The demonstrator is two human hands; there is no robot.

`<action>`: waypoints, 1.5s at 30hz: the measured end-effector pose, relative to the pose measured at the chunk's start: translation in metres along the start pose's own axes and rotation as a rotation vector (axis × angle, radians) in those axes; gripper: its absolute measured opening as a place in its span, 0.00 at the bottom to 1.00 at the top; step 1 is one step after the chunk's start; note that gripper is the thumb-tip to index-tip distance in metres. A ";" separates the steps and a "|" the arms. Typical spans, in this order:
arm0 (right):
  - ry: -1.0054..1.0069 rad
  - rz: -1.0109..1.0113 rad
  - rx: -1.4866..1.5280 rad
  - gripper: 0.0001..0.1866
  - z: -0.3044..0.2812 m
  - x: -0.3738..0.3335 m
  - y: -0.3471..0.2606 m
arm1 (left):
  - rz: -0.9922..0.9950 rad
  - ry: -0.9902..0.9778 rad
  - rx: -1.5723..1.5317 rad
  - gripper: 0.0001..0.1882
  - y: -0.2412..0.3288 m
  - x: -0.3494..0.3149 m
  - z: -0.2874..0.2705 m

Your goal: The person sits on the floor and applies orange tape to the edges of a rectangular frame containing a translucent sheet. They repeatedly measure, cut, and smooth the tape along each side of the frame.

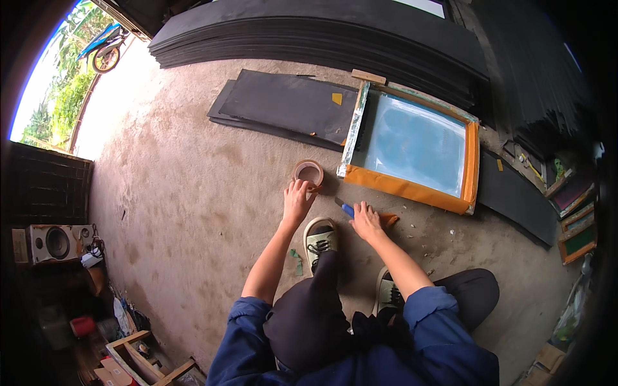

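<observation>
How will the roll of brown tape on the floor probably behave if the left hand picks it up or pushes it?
The roll of brown tape looks like a thin ring with an open core, so it is probably light and easy for the left hand to pinch. It seems to lie flat on the concrete floor, so a push would likely slide it; set on edge, it could roll.

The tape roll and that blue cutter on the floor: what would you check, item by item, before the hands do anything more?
1. Left hand on the tape roll: ok, fingers touch its lower edge.
2. Right hand on the blue cutter: ok, it rests over the handle.
3. Cutter blade out or in: cannot tell.
4. Cutter tip away from left hand: ok, a gap shows.
5. Framed screen lying flat with orange tape along its edge: ok.
6. Shoe clear of the cutter: ok, apart.
</observation>
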State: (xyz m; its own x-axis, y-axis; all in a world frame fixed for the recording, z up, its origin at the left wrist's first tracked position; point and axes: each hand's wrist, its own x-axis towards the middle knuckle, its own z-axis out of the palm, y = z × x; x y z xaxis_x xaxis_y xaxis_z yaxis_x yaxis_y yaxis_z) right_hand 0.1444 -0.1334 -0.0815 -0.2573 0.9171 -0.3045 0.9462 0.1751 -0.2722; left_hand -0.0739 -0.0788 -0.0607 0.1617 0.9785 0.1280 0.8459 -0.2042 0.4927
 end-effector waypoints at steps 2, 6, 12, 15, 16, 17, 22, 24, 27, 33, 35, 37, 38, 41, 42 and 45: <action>-0.170 -0.068 -0.028 0.21 -0.028 -0.005 0.005 | 0.022 0.024 -0.033 0.13 0.001 0.000 -0.006; -0.326 -0.089 -0.088 0.20 -0.115 -0.019 0.027 | 0.083 0.119 -0.155 0.09 0.009 0.021 -0.032; 0.017 0.142 -0.038 0.18 -0.220 -0.078 0.145 | 0.008 0.031 -0.298 0.10 0.050 0.041 -0.059; 0.196 0.263 0.115 0.17 -0.259 -0.122 0.185 | 0.028 0.015 -0.283 0.10 0.064 0.044 -0.076; 0.248 0.266 0.208 0.16 -0.263 -0.133 0.201 | 0.052 0.004 -0.288 0.09 0.069 0.046 -0.077; 0.262 0.293 0.239 0.15 -0.261 -0.144 0.215 | 0.073 -0.006 -0.292 0.09 0.074 0.047 -0.076; 0.197 0.396 0.407 0.16 -0.205 -0.152 0.270 | 0.120 -0.056 -0.274 0.11 0.079 0.049 -0.044; 0.222 0.391 0.411 0.21 -0.165 -0.143 0.286 | 0.112 -0.056 -0.241 0.11 0.079 0.049 -0.024; 0.421 0.375 0.393 0.25 -0.117 -0.118 0.299 | 0.117 -0.016 -0.166 0.14 0.075 0.053 -0.002; 0.595 0.354 0.459 0.18 -0.073 -0.099 0.305 | 0.101 -0.006 -0.261 0.17 0.060 0.065 0.012; 0.634 0.292 0.395 0.13 -0.070 -0.106 0.319 | 0.160 -0.065 -0.201 0.16 0.070 0.073 0.011; 0.685 0.279 0.535 0.07 -0.074 -0.103 0.316 | 0.279 -0.061 -0.042 0.15 0.070 0.082 0.005; 0.686 0.284 0.569 0.08 -0.073 -0.102 0.313 | 0.318 -0.064 0.001 0.14 0.070 0.086 0.002; 0.688 0.306 0.624 0.08 -0.078 -0.102 0.314 | 0.340 -0.086 0.068 0.12 0.078 0.098 0.002; 0.685 0.299 0.642 0.07 -0.081 -0.103 0.313 | 0.332 -0.096 0.085 0.12 0.080 0.101 0.002; 0.689 0.268 0.714 0.06 -0.088 -0.108 0.310 | 0.363 -0.142 0.057 0.11 0.084 0.106 0.004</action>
State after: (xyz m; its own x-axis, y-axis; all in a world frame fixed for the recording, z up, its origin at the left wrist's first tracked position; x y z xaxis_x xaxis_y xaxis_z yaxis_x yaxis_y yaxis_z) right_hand 0.4831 -0.1464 -0.0524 0.3266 0.9405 0.0932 0.5602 -0.1132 -0.8206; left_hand 0.0160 0.0077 -0.0092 0.5210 0.8379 0.1627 0.7470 -0.5398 0.3880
